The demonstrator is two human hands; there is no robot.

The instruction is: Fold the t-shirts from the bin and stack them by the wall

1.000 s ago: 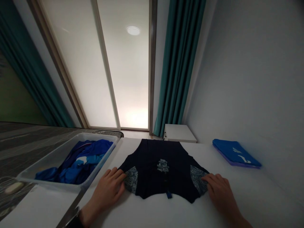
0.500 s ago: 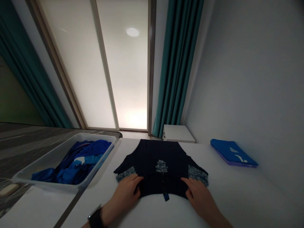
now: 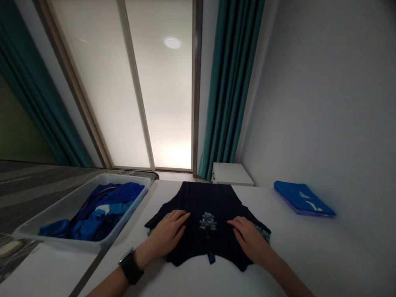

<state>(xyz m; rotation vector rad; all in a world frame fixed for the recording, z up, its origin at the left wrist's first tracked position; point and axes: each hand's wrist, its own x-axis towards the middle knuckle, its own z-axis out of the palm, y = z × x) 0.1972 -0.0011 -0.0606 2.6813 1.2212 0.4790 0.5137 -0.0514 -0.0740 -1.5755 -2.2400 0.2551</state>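
A dark navy short-sleeved shirt [image 3: 210,196] lies spread on the white table, with its neck opening towards me. It has a patterned patch [image 3: 208,221] at its middle and patterned sleeve cuffs, partly covered by my hands. A small dark tag [image 3: 211,258] hangs at the neck edge. My left hand [image 3: 168,231], with a black watch [image 3: 131,266] on the wrist, rests on the shirt's left part, fingers stretched forward. On the right part lies my right hand [image 3: 247,237], its fingers also extended over the fabric. Neither hand grips the cloth.
To the left stands a translucent plastic bin [image 3: 62,198] holding several blue garments [image 3: 105,210]. A folded blue garment [image 3: 301,198] on a purple layer lies at the table's right, near the wall. Beyond the far edge is a white cabinet [image 3: 232,173].
Both hands have moved forward and inward, from the shoulder areas onto the shirt's body. The shirt's near edge now shows more fully, with its corners spread towards me.
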